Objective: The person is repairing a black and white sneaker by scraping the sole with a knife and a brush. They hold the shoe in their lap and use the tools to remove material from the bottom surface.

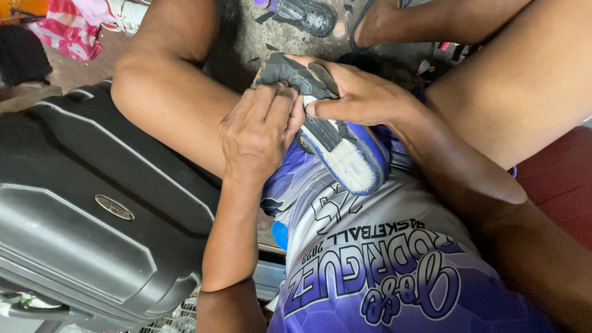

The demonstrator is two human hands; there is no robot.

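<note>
Tight workspace: shoe (336,145) sits mid-frame in the lap, boxed in by the bare thigh at upper left, the other leg at upper right, and the grey hard-shell suitcase (80,203) filling the lower left. Only open room is the strip of concrete floor (246,34) at top centre, where a loose black sole (306,15) lies near a foot. Shoe is sole-up, blue-and-white heel toward lower right, dark toe end toward upper left, resting on the purple-white jersey (382,271). Left hand (259,132) sits on the shoe's left side, fingers curled down and pressing on the dark sole near the toe. Right hand (361,92) comes in from the right, closed around the shoe's middle, thumb across the sole, fingers wrapping the far edge. Both hands touch the shoe and nearly meet over it.
</note>
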